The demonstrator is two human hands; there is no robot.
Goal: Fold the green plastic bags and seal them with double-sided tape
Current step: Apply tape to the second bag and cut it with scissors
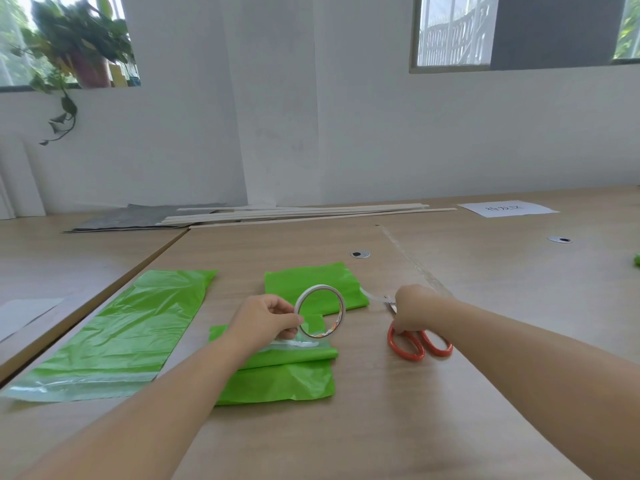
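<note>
My left hand (266, 320) pinches a roll of double-sided tape (320, 311) and holds it upright over a folded green bag (280, 375). A strip of tape (372, 295) runs from the roll to the right. My right hand (414, 311) holds the end of that strip, with its fingers over the blades of the red-handled scissors (419, 342) that lie on the table. A second folded green bag (311, 285) lies just behind the roll. An unfolded green bag (128, 334) lies flat to the left, with a clear adhesive band along its near edge.
The wooden table (450, 393) has cable holes (360, 254) behind the bags. Thin wooden slats (294, 214) and a grey sheet (138, 218) lie at the far edge. A white labelled paper (507, 208) lies far right. Another paper (24, 315) lies at the left.
</note>
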